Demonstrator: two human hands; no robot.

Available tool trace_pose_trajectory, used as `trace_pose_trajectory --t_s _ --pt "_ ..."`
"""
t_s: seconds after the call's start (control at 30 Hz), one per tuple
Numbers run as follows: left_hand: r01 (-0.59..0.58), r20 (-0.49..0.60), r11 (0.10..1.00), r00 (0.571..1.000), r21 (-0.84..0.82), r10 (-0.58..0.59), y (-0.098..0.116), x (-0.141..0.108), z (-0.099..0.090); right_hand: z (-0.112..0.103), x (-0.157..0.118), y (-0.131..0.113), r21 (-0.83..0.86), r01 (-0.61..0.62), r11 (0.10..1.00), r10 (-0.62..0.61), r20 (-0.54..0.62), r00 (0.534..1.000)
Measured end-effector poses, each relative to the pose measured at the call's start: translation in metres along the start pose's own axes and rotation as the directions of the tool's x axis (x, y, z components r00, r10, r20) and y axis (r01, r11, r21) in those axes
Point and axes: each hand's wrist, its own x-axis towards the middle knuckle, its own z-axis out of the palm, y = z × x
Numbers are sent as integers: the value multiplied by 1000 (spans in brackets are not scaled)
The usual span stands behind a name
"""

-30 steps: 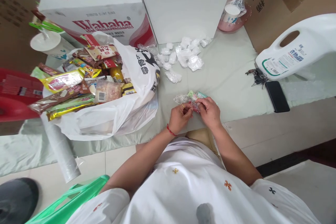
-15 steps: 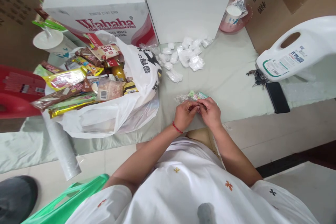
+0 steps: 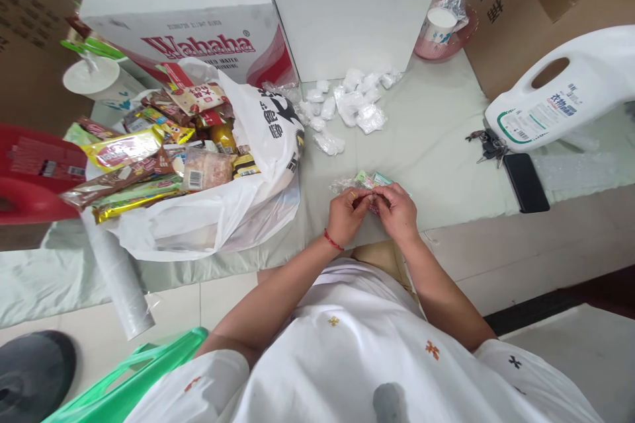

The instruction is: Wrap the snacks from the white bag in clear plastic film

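Note:
My left hand (image 3: 348, 215), with a red cord on its wrist, and my right hand (image 3: 397, 211) meet near the table's front edge. Fingers and thumbs of both are pinched together on a small reddish wrapped piece (image 3: 373, 206), mostly covered by the fingertips, so its kind is unclear. Just beyond the hands lie a green printed packet (image 3: 366, 179) and crumpled clear plastic (image 3: 342, 185). Farther back sits a loose group of small white wrapped bundles (image 3: 354, 102).
A white plastic bag (image 3: 238, 211) full of packaged snacks stands at left, beside a plastic roll (image 3: 119, 284). White boxes (image 3: 347, 20) line the back. At right are a detergent jug (image 3: 550, 102), keys (image 3: 489, 145), a phone (image 3: 526, 183) and a paper cup (image 3: 439, 25).
The fingertips have shifted slightly, and a little more of the reddish piece shows between them. Everything on the table stays in place.

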Motion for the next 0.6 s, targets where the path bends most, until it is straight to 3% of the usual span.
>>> trace_pose_trajectory --t_s 0.6 --pt "76 58 995 996 -59 -72 4 4 3 -1 0 0 -16 21 1000 -21 12 1000"
